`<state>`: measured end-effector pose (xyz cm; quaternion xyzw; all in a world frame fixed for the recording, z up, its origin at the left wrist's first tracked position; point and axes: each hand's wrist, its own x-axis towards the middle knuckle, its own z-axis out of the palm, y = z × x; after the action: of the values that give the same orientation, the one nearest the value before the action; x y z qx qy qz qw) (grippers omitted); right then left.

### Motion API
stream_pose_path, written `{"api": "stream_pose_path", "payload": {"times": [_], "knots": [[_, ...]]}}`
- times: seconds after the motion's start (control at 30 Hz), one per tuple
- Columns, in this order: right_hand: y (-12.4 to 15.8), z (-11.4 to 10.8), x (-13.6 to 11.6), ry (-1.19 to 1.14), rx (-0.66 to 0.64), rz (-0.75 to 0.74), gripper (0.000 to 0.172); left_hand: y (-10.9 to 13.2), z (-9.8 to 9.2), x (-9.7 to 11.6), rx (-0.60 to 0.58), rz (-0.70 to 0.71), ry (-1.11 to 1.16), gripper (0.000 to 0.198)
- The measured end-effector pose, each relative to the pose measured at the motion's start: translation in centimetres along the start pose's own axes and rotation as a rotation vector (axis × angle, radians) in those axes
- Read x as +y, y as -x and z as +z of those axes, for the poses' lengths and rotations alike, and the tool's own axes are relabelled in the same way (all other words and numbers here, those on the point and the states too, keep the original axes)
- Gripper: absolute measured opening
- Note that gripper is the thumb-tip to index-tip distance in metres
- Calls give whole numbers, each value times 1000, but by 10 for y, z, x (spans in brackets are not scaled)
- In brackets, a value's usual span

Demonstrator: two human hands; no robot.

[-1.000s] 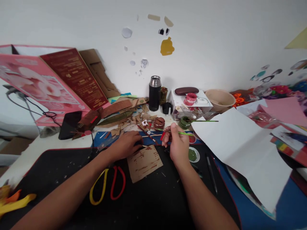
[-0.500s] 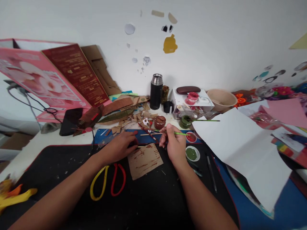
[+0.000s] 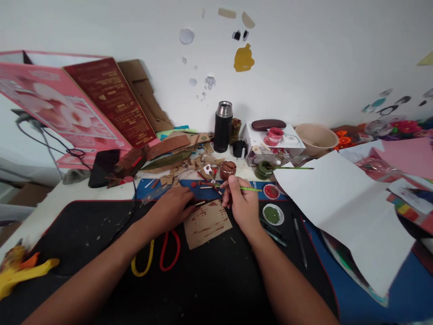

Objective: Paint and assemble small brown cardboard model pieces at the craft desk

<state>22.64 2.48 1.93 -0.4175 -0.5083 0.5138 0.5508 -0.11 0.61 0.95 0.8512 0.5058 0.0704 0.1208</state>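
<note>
Above the black mat (image 3: pixel 216 284), I register the right hand (image 3: pixel 246 208) pinching a slim green brush (image 3: pixel 254 189) near the brown paint jar (image 3: pixel 228 169), cannot tell whether the left hand (image 3: pixel 172 205) grips the pale stick (image 3: pixel 200 203) at its fingertips, and locate the paint-streaked cardboard (image 3: pixel 208 226) flat between both hands.

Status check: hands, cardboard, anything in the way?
Right hand gripping green paintbrush. Left hand near thin stick. Cardboard flat, streaked brown. Red loop alongside, not on it.
</note>
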Motion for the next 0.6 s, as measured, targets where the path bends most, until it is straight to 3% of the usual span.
{"api": "stream_pose_path", "payload": {"times": [0.17, 0.3, 0.6], "knots": [[1, 0, -2, 35, -9, -17, 52, -4, 3, 2, -25, -24, -40, 8], [2, 0, -2, 34, -10, -19, 50, 0, 1, -3, 38, -76, 68, 13], [5, -1, -2, 49, 12, -88, 46, -7, -7, -18, 193, -522, 637, 37]]}}
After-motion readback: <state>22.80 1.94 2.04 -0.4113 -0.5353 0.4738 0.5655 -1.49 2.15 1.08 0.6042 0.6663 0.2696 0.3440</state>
